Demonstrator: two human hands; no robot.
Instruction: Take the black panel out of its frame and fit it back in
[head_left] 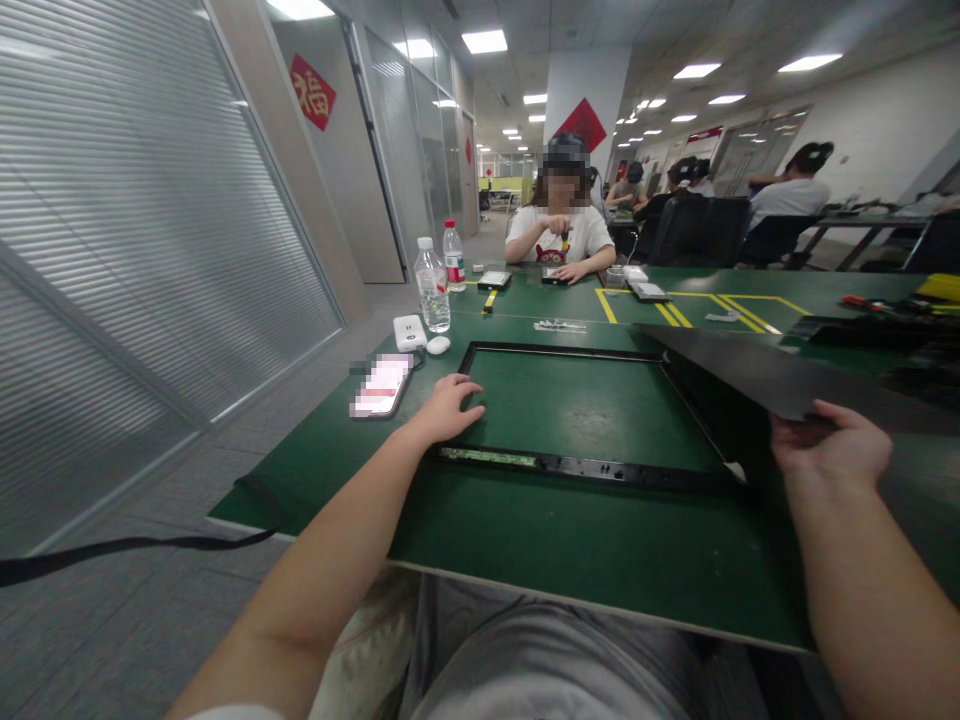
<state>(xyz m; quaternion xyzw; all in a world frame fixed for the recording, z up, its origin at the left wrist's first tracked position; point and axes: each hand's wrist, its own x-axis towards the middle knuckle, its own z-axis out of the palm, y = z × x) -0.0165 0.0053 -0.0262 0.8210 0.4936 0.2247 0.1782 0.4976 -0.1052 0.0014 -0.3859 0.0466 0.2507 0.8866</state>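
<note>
A black rectangular frame (600, 467) lies flat on the green table, with a green circuit strip (487, 457) set in the left part of its near side. My left hand (450, 405) rests over the frame's left side, fingers stretched out and apart, pointing inward. On the right, my right hand (836, 445) grips the edge of a thin, dark flat panel (739, 370), thumb on top. The panel is tilted up and its left corner reaches the frame's right side. Fingers under the panel are partly hidden.
Left of the frame are a phone (382, 385), a white box-shaped device (409, 333), and a water bottle (433, 288) beside a red-capped bottle (454, 258). Across the green table (585, 560) a person (562, 225) handles a small device. Dark parts (870, 330) lie at the right.
</note>
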